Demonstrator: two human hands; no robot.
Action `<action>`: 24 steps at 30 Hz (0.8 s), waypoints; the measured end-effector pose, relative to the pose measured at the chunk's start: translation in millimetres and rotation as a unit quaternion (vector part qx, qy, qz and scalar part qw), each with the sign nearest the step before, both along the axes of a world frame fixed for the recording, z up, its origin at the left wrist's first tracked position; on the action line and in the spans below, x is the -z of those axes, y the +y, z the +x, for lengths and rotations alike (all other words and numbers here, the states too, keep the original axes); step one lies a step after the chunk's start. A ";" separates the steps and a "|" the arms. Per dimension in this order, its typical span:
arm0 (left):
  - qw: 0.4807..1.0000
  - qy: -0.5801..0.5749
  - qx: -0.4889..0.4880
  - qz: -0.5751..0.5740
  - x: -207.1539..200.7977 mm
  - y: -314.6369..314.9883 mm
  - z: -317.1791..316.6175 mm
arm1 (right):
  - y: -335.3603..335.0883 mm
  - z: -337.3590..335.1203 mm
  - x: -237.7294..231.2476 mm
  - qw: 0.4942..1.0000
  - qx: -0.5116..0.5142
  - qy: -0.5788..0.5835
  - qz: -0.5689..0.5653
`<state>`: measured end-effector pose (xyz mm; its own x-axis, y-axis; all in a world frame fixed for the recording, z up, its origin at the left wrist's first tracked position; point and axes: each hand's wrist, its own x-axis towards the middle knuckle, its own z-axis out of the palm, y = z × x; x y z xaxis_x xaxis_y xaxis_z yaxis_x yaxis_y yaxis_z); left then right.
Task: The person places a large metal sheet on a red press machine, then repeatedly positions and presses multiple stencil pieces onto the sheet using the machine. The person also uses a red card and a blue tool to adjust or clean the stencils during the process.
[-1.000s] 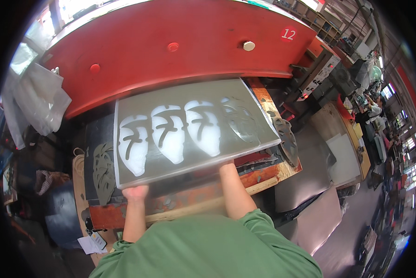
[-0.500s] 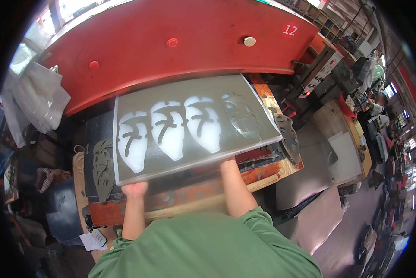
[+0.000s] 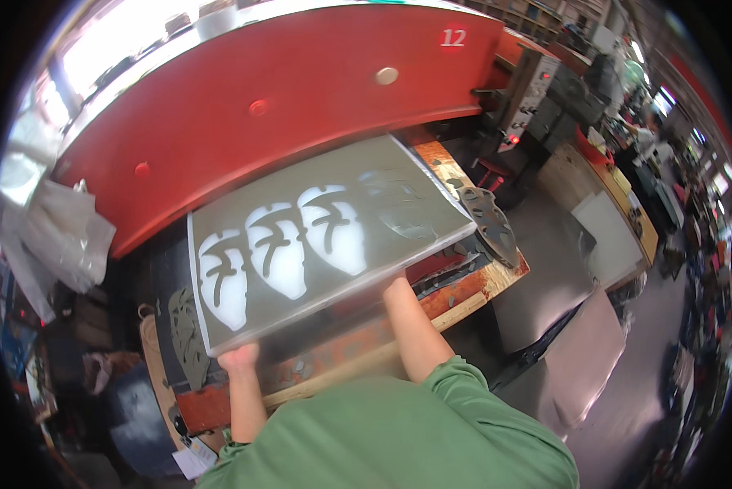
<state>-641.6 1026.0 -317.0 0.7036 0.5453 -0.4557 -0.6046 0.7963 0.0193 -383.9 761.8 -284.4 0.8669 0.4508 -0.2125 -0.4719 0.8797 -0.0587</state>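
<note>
A wide white board [image 3: 200, 314] carries an olive-grey sheet [image 3: 284, 314] with three leaf-like cut-outs showing white. A fourth cut shape [image 3: 403, 204] at the right still has its olive pieces in it. My left hand [image 3: 239, 357] grips the board's near edge close to the left corner, fingers hidden beneath. Farther right, my right hand [image 3: 396, 285] holds the same edge from below, its fingers also out of sight. The board's far side lies by the front of a red machine beam [image 3: 301, 98].
Under the board is a worn worktable [image 3: 509, 277]. Dark cut pieces lie at its left [image 3: 188, 338] and right [image 3: 490, 224]. Clear plastic sheeting [image 3: 68, 232] hangs at the left. A control box [image 3: 529, 102] stands right of the beam, with a wooden side table [image 3: 602, 204] beyond.
The whole view has turned, so the beam, table and board sit more slanted and shifted left. Both hands keep hold of the board's near edge.
</note>
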 end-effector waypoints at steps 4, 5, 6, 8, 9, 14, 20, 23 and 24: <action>1.000 -0.028 0.010 -0.005 12.1 10.7 -3.5 | -15.5 3.7 9.4 1.000 -0.005 0.005 -0.005; 0.998 -0.040 0.030 0.025 15.0 12.8 -4.4 | -16.9 4.3 11.8 1.000 -0.002 0.008 -0.004; 0.999 -0.029 0.024 0.014 17.7 15.2 -5.1 | -17.8 4.8 14.3 1.000 -0.001 0.011 -0.002; 1.000 0.000 0.005 -0.023 21.9 19.8 -6.2 | -17.2 6.3 18.2 1.000 0.002 0.012 0.002; 1.000 0.001 0.008 -0.018 22.8 22.4 -6.6 | -17.2 6.5 19.8 1.000 0.004 0.012 0.007; 0.999 0.018 0.024 0.024 22.0 32.2 -3.7 | -21.9 12.1 23.1 0.999 0.015 0.017 0.034; 1.000 0.024 0.018 0.001 26.1 40.9 -2.9 | -36.0 21.0 19.2 0.999 0.026 0.016 0.037; 1.000 0.005 0.028 0.009 30.6 43.8 -4.0 | -43.5 27.6 15.6 0.999 0.033 0.018 0.028; 0.999 -0.001 0.032 0.008 31.5 43.5 -4.8 | -45.5 29.9 14.4 0.999 0.034 0.019 0.025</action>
